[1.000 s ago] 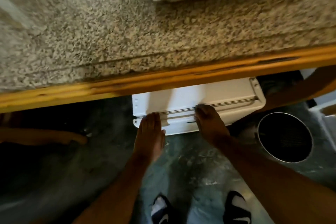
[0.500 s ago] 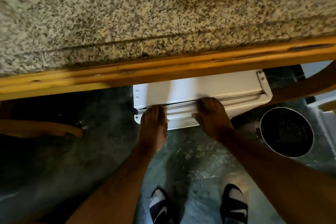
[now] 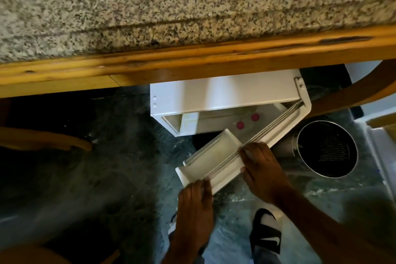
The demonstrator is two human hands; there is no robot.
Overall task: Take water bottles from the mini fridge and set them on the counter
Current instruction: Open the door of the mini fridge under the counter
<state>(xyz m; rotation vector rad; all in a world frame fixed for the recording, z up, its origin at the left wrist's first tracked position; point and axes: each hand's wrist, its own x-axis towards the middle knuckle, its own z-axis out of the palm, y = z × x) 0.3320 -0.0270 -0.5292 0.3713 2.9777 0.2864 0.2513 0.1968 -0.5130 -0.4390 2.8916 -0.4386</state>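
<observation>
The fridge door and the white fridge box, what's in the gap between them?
In the head view, the open mini fridge door swings away from the fridge body. Between them sit two pink bottle caps, plus a white door shelf.

Bare forearms, no sleeves — black slide sandals (image 3: 266, 234) with a white swoosh over white socks.

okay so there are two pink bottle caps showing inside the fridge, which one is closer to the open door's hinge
The upper-right pink cap is closer to the hinge of the mini fridge door. The other pink cap sits lower and further left, nearer the fridge's front edge.
</observation>
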